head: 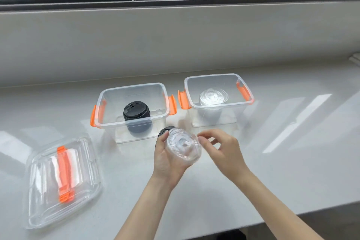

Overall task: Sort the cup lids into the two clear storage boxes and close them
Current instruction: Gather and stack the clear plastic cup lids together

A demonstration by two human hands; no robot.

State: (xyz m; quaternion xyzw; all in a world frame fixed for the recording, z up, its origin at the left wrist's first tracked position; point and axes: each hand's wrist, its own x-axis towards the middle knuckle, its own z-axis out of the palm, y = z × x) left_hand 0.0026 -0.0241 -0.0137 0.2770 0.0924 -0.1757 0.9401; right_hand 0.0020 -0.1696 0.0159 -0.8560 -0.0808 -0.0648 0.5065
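Observation:
My left hand point(165, 159) holds a small stack of lids: a clear cup lid point(183, 147) faces me, with a black lid point(164, 130) partly hidden behind it. My right hand point(220, 147) hovers just right of the clear lid, fingers apart, fingertips almost touching its rim. Two open clear storage boxes with orange latches stand behind. The left box point(134, 85) contains a stack of black lids point(136, 111). The right box point(217, 76) contains a stack of clear lids point(213, 96).
Two clear box covers with orange handles lie stacked at the left front point(62, 179). The white counter point(292, 161) runs to a front edge at lower right. A wall and window sill rise behind the boxes.

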